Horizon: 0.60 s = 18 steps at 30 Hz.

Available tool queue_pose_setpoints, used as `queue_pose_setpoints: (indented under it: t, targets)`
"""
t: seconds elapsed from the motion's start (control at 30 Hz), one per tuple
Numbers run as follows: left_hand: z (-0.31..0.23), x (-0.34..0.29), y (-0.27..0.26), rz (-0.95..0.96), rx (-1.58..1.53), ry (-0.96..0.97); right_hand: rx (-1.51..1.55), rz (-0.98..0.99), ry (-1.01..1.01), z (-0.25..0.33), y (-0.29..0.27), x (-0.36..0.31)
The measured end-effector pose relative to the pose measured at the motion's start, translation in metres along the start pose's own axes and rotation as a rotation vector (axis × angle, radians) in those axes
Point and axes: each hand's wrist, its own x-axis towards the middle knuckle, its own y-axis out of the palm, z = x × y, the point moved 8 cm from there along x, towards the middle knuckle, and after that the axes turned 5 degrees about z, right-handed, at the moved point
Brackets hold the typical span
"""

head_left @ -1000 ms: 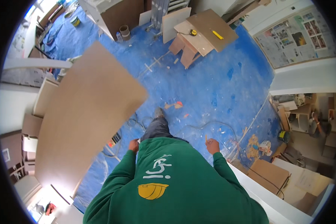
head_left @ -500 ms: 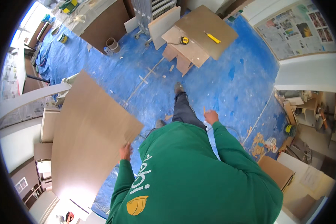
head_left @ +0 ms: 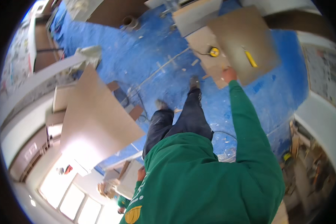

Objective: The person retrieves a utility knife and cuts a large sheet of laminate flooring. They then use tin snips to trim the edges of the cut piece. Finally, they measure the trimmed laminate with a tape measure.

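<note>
The right hand (head_left: 229, 74) has just been brought forward, its sleeve stretched out, to the near edge of the brown board (head_left: 243, 39) and the pale board (head_left: 200, 40) beside it; in the frame half a second earlier it was held well short of them. By this, it is judged, everything lying on the boards has been put within easy reach. The tape measure (head_left: 214, 52) is found just ahead and to the left of that hand, the utility knife (head_left: 251, 59) ahead and to its right; both are left untouched. The fingers appear curled, but because of blur it cannot be told whether the pencil seen in the earlier frames is pinched there, or whether a board is touched. The left hand (head_left: 141, 174), seen earlier against the edge of the large brown panel (head_left: 97, 115), has been dropped back beside the hip; the panel now lies ahead and to the left of it, apart. Its fingers are partly hidden, so their state cannot be told. Past that hand, another person's green sleeve (head_left: 123, 202) has been brought into view.
</note>
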Motion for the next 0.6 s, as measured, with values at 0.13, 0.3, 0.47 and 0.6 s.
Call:
queue_pose_setpoints:
  t: [0.13, 0.3, 0.47, 0.6]
  targets:
    - [-0.087, -0.046, -0.011, -0.009, -0.114, 0.058, -0.081, 0.008, 0.015, 0.013, -0.005, 0.019]
    - [-0.152, -0.022, -0.012, 0.041, -0.556, -0.160, -0.516, 0.469, -0.541, 0.011, 0.085, -0.015]
    - [-0.152, 0.074, -0.018, 0.020, -0.581, -0.028, -0.571, 0.384, -0.839, 0.095, 0.099, -0.102]
    - [-0.136, 0.190, -0.030, -0.147, -0.411, 0.076, -0.575, 0.748, -0.614, 0.152, 0.110, -0.116]
